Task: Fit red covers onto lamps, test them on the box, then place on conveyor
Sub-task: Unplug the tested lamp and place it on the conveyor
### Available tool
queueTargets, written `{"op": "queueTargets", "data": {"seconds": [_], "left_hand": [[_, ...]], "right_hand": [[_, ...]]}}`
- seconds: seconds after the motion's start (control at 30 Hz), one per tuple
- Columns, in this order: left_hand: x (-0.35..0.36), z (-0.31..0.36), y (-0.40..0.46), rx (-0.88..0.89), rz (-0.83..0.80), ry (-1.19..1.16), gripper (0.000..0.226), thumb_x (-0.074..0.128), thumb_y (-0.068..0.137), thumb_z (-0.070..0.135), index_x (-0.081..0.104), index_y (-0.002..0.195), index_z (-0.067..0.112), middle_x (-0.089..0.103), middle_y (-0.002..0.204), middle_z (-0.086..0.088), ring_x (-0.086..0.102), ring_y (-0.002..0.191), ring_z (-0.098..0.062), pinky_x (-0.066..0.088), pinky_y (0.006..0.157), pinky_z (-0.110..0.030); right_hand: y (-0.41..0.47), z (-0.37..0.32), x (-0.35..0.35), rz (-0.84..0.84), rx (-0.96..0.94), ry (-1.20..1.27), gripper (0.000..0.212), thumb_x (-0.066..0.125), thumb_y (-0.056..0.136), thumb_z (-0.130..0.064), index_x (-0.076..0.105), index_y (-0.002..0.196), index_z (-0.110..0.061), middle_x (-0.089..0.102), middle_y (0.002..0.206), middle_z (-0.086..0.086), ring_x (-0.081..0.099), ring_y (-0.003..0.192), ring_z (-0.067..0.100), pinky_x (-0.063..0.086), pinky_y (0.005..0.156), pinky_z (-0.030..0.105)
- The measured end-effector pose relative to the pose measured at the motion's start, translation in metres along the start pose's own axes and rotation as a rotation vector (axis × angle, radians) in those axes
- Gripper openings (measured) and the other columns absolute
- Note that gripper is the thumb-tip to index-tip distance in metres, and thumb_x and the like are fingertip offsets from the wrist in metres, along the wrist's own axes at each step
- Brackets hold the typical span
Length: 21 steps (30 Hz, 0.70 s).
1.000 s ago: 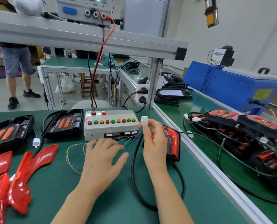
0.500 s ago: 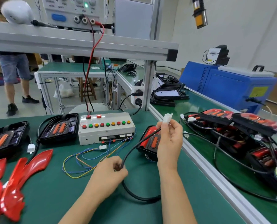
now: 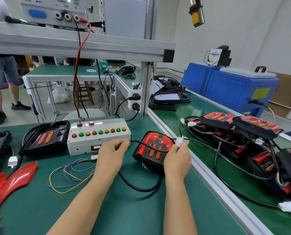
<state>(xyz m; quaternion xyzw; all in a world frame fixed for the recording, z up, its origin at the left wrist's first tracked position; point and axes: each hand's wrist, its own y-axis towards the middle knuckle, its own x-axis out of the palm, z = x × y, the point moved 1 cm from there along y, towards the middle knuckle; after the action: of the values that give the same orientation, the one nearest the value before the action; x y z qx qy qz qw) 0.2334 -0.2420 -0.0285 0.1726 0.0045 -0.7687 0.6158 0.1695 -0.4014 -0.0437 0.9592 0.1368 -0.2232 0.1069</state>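
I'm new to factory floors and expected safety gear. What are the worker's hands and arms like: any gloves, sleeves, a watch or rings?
Nothing is worn that the picture shows. The left hand and right hand are bare, with no gloves, and no rings that I can make out. Both forearms are bare to the bottom edge of the picture: no sleeves, watch, wristband or markings. Above that is out of view.

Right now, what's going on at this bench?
A person is handling the black cable of a lamp with a red cover that lies on the green bench beside the test box. The left hand pinches the cable just in front of the box, while the right hand holds the white connector at the cable's end, over the lamp. The connector is not plugged into the box. More covered lamps lie piled on the conveyor to the right.
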Motion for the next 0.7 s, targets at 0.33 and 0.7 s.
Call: {"op": "queueTargets", "data": {"seconds": [0.33, 0.7], "left_hand": [[0.033, -0.001, 0.027, -0.337, -0.075, -0.266, 0.024, 0.039, 0.101, 0.019, 0.062, 0.105, 0.014, 0.067, 0.096, -0.007, 0.062, 0.083, -0.019, 0.052, 0.074, -0.032], [0.049, -0.018, 0.007, -0.381, -0.189, -0.454, 0.029, 0.070, 0.085, 0.020, 0.058, 0.111, 0.023, 0.070, 0.101, -0.005, 0.068, 0.093, -0.022, 0.057, 0.078, -0.037]], "right_hand": [[0.002, 0.003, 0.003, -0.192, 0.110, 0.090, 0.045, 0.035, 0.101, -0.022, 0.034, 0.145, -0.014, 0.061, 0.109, 0.009, 0.052, 0.093, 0.028, 0.038, 0.076, 0.033], [0.001, 0.006, 0.011, -0.277, 0.217, 0.376, 0.035, 0.049, 0.094, -0.024, 0.045, 0.129, -0.021, 0.056, 0.092, -0.004, 0.053, 0.077, 0.013, 0.042, 0.078, 0.036]]}}
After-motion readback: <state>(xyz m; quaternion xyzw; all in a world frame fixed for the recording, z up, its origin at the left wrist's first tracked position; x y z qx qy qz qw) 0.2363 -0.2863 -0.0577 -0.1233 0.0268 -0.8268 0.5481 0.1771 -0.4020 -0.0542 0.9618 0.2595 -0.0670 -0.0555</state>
